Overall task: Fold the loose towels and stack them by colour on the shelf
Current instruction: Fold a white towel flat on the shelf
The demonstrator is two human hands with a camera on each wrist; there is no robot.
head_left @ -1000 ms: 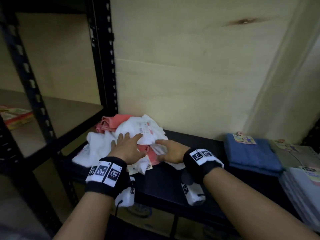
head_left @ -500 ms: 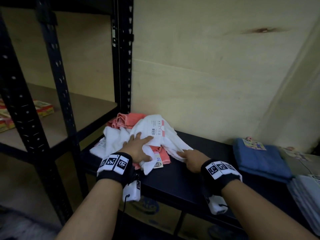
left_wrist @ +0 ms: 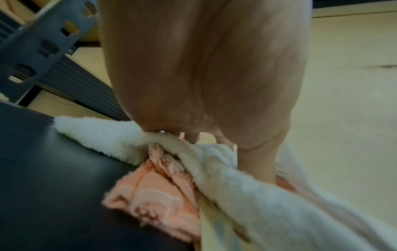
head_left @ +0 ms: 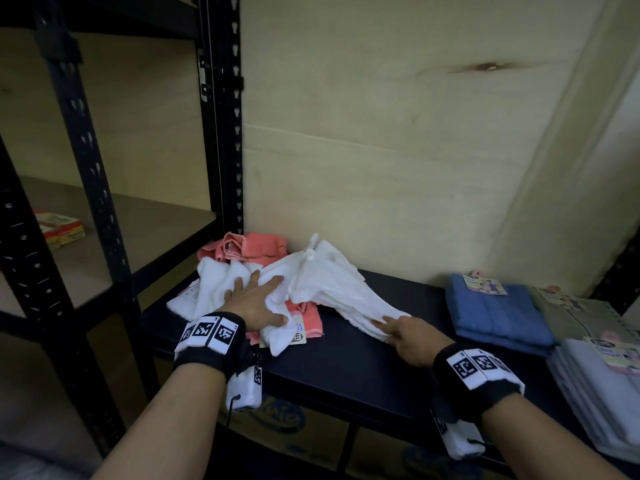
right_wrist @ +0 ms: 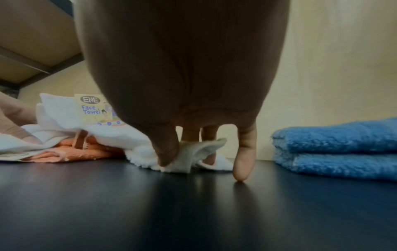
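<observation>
You've got one loose white towel [head_left: 322, 282] over a pink towel [head_left: 258, 247] on the black bench [head_left: 346, 362]. Your left hand [head_left: 254, 303] presses flat on it; your right hand [head_left: 412, 336] pinches its corner. One folded blue towel [head_left: 495, 313] sits right, plywood wall [head_left: 381, 150] behind.

A storeroom or shop stockroom is suggested. Black slotted-steel shelving [head_left: 221, 133] with bare board shelves is set against a plain plywood wall [head_left: 398, 150]. Folded towels are laid out with retail tags attached: a blue stack [head_left: 498, 313], and a card label [right_wrist: 96, 108] printed "Face Towel". A packaged box [head_left: 60, 228] is kept on a side shelf.
</observation>
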